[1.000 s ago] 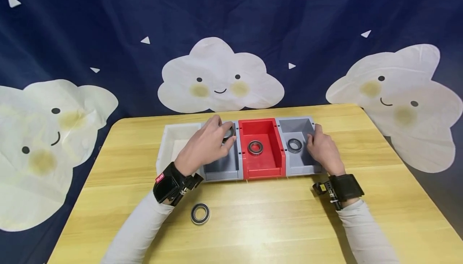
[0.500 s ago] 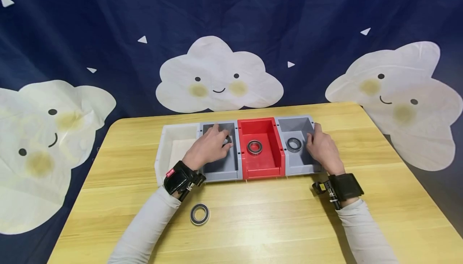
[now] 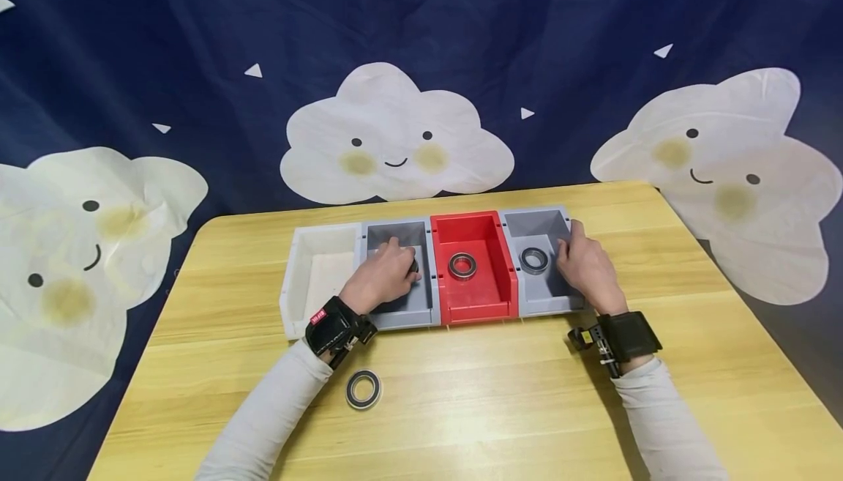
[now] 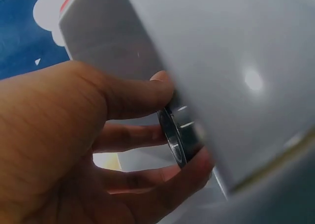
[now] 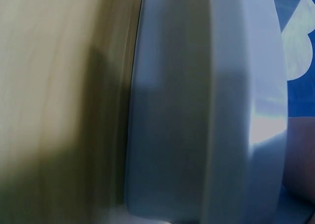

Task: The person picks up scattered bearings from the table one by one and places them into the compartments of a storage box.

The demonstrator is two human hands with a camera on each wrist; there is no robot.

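My left hand (image 3: 385,272) reaches into the left grey bin (image 3: 403,318). Between its thumb and fingers it pinches a ball bearing (image 4: 173,138), low inside that bin and mostly covered by the hand in the head view. At the far right end of the row, my right hand (image 3: 589,269) grips the side wall of the right grey bin (image 3: 535,223), thumb on the inner side. Another bearing (image 3: 534,261) lies flat in that right bin. The red bin (image 3: 484,298) between the two grey ones holds a bearing (image 3: 462,266) too.
A white bin (image 3: 290,283) forms the left end of the joined row. One more bearing (image 3: 364,389) lies on the wooden table (image 3: 474,408) in front, beside the left forearm. Behind the table hangs a dark blue curtain (image 3: 421,12) with cloud prints.
My left hand has lowered the bearing deeper into the left grey bin, moving slightly toward me. The right hand stays at the right bin's wall.
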